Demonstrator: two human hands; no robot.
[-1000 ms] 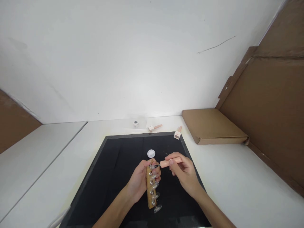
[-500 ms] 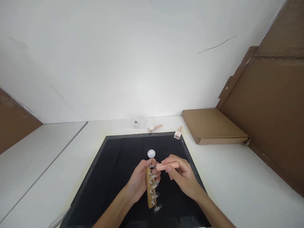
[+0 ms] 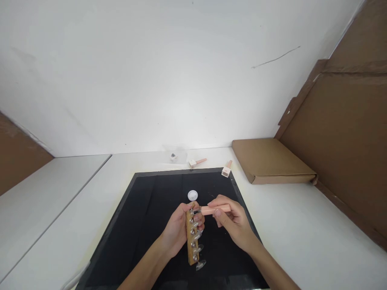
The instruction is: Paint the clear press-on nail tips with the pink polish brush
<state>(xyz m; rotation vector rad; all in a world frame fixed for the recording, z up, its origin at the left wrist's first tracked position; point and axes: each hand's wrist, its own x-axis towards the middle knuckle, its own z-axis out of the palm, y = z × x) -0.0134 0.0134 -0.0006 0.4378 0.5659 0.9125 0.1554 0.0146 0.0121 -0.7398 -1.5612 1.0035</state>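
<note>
A narrow wooden strip point(image 3: 190, 241) carrying several clear, shiny pieces is gripped near its far end by my left hand point(image 3: 178, 225). My right hand point(image 3: 231, 219) pinches a pink handle point(image 3: 216, 209) from the right side. The handle's small dark brush tip reaches the clear piece at the far end of the strip; whether it touches is too small to tell. Just beyond my left fingers, a small round white dish point(image 3: 192, 195) lies on the black mat point(image 3: 145, 209).
Beyond the mat lie a pink-handled white bottle point(image 3: 192, 163), another such bottle point(image 3: 225, 172) at the mat's far right corner, and a clear tray point(image 3: 181, 158) with a small item. A flat cardboard box point(image 3: 272, 159) sits at the back right.
My right hand and the pink handle have shifted slightly to the right and a little away from me. My left hand and the wooden strip look unmoved.
</note>
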